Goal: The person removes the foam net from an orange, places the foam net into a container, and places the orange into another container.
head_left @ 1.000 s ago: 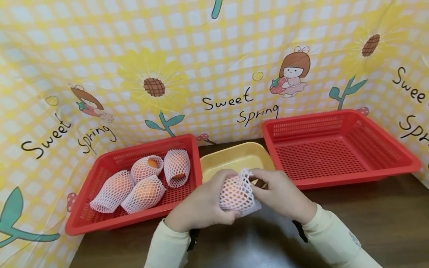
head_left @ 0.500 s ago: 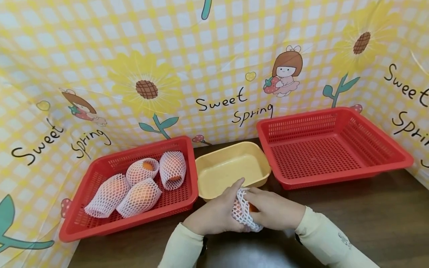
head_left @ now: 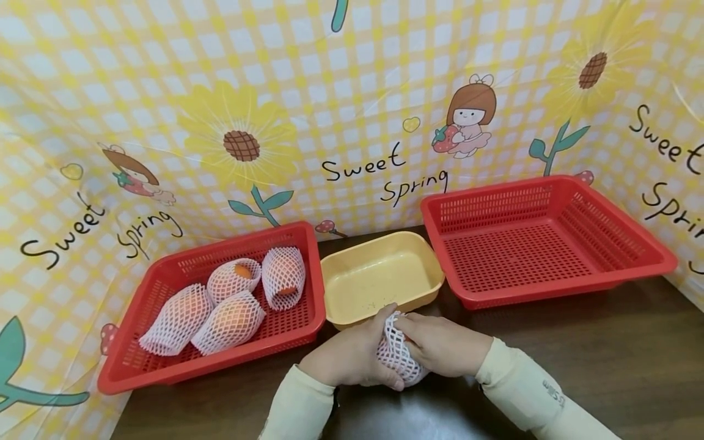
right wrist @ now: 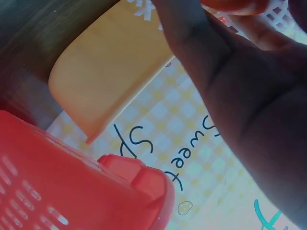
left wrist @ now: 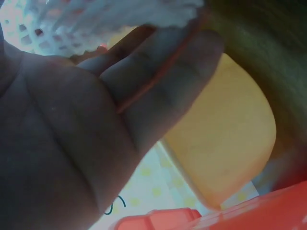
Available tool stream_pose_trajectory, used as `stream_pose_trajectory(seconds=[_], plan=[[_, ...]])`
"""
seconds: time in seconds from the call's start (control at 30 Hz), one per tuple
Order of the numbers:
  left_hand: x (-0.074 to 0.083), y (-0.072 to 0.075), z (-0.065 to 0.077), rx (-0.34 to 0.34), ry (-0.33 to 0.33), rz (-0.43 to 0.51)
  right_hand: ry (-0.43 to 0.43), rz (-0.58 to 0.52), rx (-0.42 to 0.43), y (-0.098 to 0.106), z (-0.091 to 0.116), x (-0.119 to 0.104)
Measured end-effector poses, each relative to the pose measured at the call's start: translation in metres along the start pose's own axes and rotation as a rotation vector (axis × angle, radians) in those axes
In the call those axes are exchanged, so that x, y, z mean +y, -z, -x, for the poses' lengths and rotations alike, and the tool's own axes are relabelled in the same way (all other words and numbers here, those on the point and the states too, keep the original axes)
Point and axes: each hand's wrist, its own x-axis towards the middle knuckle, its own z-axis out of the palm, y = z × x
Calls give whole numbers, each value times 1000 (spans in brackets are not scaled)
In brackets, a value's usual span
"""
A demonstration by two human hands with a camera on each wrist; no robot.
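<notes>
In front of the yellow basin, both hands hold one orange fruit (right wrist: 240, 5) in a white foam net sleeve (head_left: 395, 349). My left hand (head_left: 352, 355) grips the netted fruit from the left, its thumb along the near side. From the right, my right hand (head_left: 448, 345) curls its fingers over the sleeve's upper edge and the fruit. Orange skin shows beside the right hand in the right wrist view; in the head view net and fingers mostly cover it. Several more netted orange fruits (head_left: 231, 322) lie in the left red basket (head_left: 220, 373).
A yellow basin (head_left: 379, 275) stands between the two baskets, with small specks on its floor. At the right is another red basket (head_left: 517, 244), its perforated floor showing. A patterned yellow-checked cloth (head_left: 352, 91) hangs behind. Everything stands on a dark wooden table (head_left: 594, 342).
Both hands have come down and nearer with the netted fruit, uncovering the yellow basin. The right hand has moved from pinching the net's top to wrapping over the fruit. Baskets appear unchanged.
</notes>
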Motion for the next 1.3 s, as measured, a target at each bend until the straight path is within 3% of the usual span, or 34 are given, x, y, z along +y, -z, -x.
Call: stream_pose_trajectory(seconds=[0.17, 0.33, 0.47, 0.77, 0.97, 1.13, 1.3], plan=[[2, 1, 2, -37, 48, 23, -4, -52, -9, 0, 0, 1], [4, 2, 4, -55, 76, -22, 11, -64, -5, 1, -2, 2], [3, 3, 5, -58, 61, -49, -4, -125, -34, 4, -3, 3], [0, 11, 7, -41, -9, -5, -45, -238, -143, 0, -2, 0], [4, 21, 12, -29, -13, 5, -85, -211, -80, 2, -3, -1], [18, 44, 31, 77, -56, 13, -86, -372, 21, 29, 2, -3], [26, 65, 49, 296, -57, 18, -104, -489, 199, 60, 12, -6]])
